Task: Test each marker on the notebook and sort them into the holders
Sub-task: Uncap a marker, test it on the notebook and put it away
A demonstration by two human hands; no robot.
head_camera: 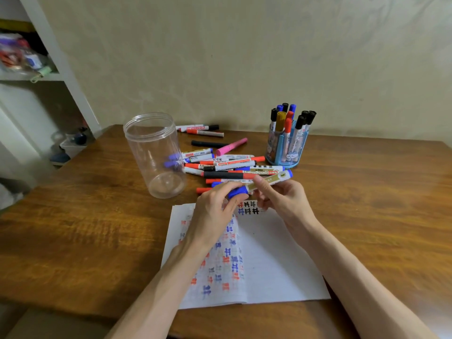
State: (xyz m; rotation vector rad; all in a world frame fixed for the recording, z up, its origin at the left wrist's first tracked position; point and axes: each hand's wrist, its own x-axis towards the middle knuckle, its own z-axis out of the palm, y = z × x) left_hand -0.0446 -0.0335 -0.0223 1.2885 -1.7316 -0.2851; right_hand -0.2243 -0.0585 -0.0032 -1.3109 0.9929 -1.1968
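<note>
Both of my hands hold one blue marker (267, 181) with a gold label, level above the top edge of the open notebook (264, 260). My left hand (215, 209) grips its blue cap end. My right hand (281, 196) pinches the barrel between thumb and fingers. The notebook page carries red, blue and black test marks. A pile of loose markers (227, 162) lies just beyond my hands. A clear plastic jar (156, 152) stands at the left with nothing in it. A blue holder (285, 148) at the right holds several markers upright.
A few more markers (203, 130) lie near the wall behind the jar. The wooden table (367, 204) runs to the wall at the back. A white shelf unit (36, 77) with clutter stands off the table's left side.
</note>
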